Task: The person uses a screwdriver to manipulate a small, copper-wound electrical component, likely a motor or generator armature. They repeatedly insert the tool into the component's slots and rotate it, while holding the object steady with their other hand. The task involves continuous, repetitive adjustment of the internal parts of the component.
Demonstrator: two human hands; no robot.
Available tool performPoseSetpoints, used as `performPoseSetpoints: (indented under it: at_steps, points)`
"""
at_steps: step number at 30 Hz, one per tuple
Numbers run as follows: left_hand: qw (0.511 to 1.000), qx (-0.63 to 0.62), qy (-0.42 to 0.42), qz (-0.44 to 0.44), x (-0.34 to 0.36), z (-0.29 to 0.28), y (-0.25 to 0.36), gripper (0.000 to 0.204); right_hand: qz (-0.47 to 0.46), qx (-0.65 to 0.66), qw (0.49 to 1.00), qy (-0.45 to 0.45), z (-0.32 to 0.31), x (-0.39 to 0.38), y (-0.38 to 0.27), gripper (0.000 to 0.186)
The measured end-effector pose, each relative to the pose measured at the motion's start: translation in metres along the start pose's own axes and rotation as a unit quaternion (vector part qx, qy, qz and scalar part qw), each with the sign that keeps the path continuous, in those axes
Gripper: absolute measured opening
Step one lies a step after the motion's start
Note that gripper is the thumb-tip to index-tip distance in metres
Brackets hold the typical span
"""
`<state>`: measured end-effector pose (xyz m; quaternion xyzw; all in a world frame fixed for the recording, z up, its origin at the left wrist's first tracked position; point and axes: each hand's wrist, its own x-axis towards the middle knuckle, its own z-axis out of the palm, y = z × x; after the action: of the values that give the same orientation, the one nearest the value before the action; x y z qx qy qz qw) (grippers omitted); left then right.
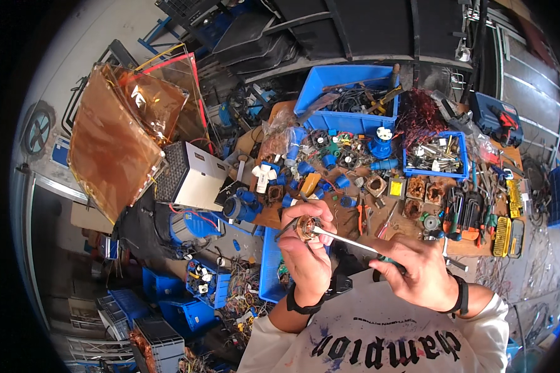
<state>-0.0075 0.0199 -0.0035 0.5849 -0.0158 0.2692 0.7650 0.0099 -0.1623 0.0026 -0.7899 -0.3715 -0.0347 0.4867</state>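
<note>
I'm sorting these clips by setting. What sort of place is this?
Probably a repair or salvage workshop: a cluttered workbench with hand tools, blue bins of parts and wire, and copper-wound motor cores. The hands work a small motor part.

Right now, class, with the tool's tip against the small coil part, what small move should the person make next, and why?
Probably a slight levering push of the screwdriver with the right hand. Its metal tip already sits at the copper-wound motor part, which the left hand pinches steady above the cluttered workbench. That is only a judgement; the contact point is too small to see.
</note>
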Motion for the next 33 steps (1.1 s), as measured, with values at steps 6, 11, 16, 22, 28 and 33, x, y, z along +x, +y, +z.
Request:
performPoseSetpoints:
  at_steps: [6,11,16,22,28,33]
  points:
    - [1.0,0.016,-0.002,0.006,-0.001,0.005,-0.002,0.063,0.034,0.015,0.999,-0.011,0.0,-0.005,-0.011,0.03]
    - [1.0,0.009,0.002,0.012,-0.002,0.006,-0.003,0.061,0.109,0.251,0.96,-0.066,0.003,-0.006,-0.005,0.027]
    - [1.0,0.019,0.009,0.0,0.0,0.005,-0.003,0.063,0.291,0.526,0.787,-0.139,0.003,-0.007,0.0,0.027]
    - [1.0,-0.024,-0.008,-0.019,0.002,0.001,-0.003,0.065,0.3,0.525,0.776,-0.177,-0.002,-0.002,0.009,0.023]
    - [0.993,-0.101,0.018,-0.065,0.008,0.006,0.004,0.066,0.022,-0.052,0.998,-0.012,-0.005,0.007,-0.005,0.033]
    - [0.993,-0.093,0.006,-0.068,0.006,0.004,-0.003,0.067,0.026,-0.103,0.994,-0.017,-0.02,0.007,-0.018,0.033]
